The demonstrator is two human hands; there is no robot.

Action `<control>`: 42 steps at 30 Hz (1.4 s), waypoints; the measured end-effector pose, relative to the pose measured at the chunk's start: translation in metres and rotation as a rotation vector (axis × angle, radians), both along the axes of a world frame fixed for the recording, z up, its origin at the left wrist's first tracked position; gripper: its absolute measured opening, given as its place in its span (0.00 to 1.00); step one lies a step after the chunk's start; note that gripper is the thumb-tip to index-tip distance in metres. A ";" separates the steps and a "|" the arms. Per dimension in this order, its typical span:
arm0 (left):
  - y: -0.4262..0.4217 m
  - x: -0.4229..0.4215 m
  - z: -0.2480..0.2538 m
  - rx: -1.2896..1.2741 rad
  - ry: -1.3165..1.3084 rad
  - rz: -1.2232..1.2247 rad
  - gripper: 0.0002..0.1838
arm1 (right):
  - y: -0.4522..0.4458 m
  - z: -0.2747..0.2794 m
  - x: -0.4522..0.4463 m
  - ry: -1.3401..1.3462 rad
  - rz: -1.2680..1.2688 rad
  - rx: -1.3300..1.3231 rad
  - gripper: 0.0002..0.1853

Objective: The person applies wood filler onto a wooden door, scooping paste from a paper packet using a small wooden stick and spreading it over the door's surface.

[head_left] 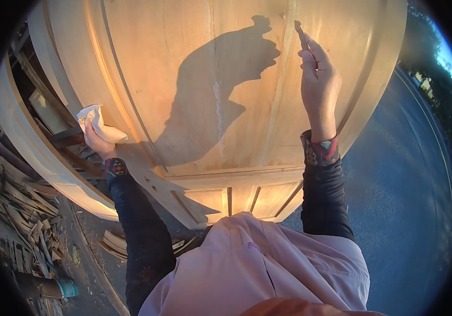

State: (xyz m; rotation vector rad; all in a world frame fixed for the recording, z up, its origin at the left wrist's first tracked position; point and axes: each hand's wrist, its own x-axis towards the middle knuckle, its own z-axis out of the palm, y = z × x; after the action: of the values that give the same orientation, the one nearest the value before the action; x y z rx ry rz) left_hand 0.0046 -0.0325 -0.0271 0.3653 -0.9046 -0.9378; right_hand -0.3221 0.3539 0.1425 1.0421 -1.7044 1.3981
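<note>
A large wooden panel door (247, 116) fills the view in front of me, with raised mouldings and a rough whitish streak (218, 105) along its middle panel. My left hand (99, 141) is closed around a crumpled white packet (97, 121) at the door's left side; whether it is plastic or paper is unclear. On the right, my right hand (320, 79) is raised before the door. Its fingers pinch a thin, brownish, stick-like tool (300, 36) with a slightly wider tip, pointing up. The tool's lower end is hidden in the hand.
Another wooden frame (52, 163) stands at the left. Scrap wood strips (26, 221) lie heaped on the ground, near a pipe-like piece with a teal end (68, 288). A paved road (394, 210) runs along the right. A dark shadow falls across the door.
</note>
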 end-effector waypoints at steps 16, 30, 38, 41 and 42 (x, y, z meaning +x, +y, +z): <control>-0.016 0.010 -0.020 -0.526 -0.695 0.873 0.21 | -0.044 -0.003 -0.014 0.267 -0.168 0.020 0.19; -0.033 0.010 -0.030 -0.478 -0.552 0.681 0.21 | -0.014 -0.001 -0.007 -0.035 0.049 0.021 0.19; -0.030 0.009 -0.026 -0.496 -0.592 0.726 0.17 | -0.033 0.000 -0.019 0.234 -0.279 0.053 0.18; -0.014 0.008 -0.018 -0.531 -0.697 0.903 0.18 | -0.038 -0.005 -0.013 0.354 -0.393 0.065 0.19; -0.010 0.008 -0.014 -0.543 -0.702 0.915 0.18 | -0.038 -0.004 -0.008 0.371 -0.417 0.088 0.20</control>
State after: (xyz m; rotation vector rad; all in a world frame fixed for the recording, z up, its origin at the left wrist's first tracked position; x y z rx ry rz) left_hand 0.0126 -0.0426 -0.0411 0.5734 -1.3934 0.3229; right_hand -0.3304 0.3163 0.1382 0.8631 -1.5970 0.8170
